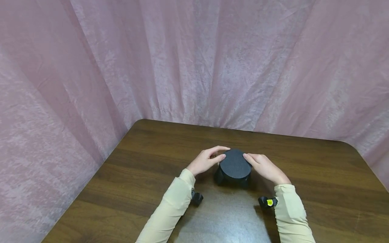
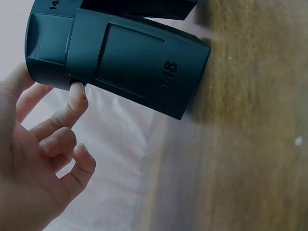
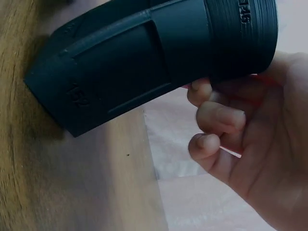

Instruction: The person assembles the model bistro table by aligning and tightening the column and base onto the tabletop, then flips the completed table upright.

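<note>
A small black stool-like stand (image 1: 235, 163) with a flat round top and short splayed legs is upright on the wooden table. My left hand (image 1: 208, 159) holds the left side of its round top, thumb at the edge. On the opposite side my right hand (image 1: 265, 167) grips the rim, its thumb tip on the top. The left wrist view shows a panelled leg (image 2: 134, 62) marked 148, with a fingertip against the part just under the top. Another leg (image 3: 115, 72), marked 152, appears in the right wrist view, where the lower fingers curl below the rim.
The brown wooden table (image 1: 136, 162) has rounded far corners. Pink curtains (image 1: 194, 67) hang behind it and along the left. A small black wrist camera (image 1: 197, 198) sits beneath the left sleeve, and another (image 1: 265, 202) beside the right one.
</note>
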The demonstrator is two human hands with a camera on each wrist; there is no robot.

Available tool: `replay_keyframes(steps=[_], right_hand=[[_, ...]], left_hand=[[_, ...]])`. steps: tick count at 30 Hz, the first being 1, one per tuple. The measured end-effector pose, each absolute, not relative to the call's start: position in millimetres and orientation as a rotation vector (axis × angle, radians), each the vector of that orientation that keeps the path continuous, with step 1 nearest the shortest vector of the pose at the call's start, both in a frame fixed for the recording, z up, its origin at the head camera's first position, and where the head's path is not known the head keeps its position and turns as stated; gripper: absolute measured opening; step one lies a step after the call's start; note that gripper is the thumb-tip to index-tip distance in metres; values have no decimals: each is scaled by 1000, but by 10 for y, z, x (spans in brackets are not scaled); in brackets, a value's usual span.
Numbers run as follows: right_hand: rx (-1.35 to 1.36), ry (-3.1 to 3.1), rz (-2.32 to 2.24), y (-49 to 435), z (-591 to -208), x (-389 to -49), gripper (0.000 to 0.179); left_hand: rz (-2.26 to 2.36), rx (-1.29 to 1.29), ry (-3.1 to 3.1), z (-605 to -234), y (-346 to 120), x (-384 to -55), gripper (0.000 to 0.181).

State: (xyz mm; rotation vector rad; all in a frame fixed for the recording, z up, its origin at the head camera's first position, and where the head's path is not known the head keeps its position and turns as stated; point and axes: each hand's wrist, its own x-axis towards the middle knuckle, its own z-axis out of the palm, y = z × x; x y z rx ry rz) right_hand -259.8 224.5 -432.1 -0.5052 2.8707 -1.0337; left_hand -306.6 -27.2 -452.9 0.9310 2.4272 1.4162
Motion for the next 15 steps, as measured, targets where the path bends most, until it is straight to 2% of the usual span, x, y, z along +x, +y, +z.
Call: replay_keyframes(steps=[6, 15], right_hand=[[-485, 2832, -1019, 2257, -4342, -2598, 51], [-520, 2890, -1041, 2264, -4399, -2569, 32]], left_hand=[[1382, 903, 2416, -4546, -276, -3050, 37], [1403, 868, 2376, -4626, -271, -2988, 39]])
